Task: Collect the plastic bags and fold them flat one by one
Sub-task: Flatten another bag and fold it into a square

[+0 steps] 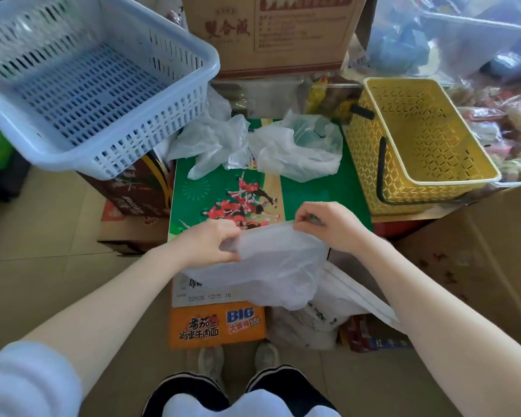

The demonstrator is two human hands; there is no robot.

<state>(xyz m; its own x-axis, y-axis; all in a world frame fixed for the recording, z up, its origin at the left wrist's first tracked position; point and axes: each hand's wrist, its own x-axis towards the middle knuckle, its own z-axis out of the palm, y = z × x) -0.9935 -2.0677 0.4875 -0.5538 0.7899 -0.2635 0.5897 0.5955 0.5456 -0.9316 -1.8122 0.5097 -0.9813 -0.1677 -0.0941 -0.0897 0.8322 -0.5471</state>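
A thin white plastic bag [278,266] hangs over the near edge of the green printed box top [307,194]. My left hand [211,242] pinches its upper left edge. My right hand [325,224] pinches its upper right corner, so the top edge is stretched between the two. Two more crumpled translucent bags lie at the far end of the box: one on the left [211,142], one on the right [298,149].
A pale blue slotted basket [88,85] stands tilted at the upper left on a brown carton. A yellow basket [418,139] sits right of the box. A large cardboard carton [271,34] stands behind. More white bags [319,320] and snack boxes lie near my feet.
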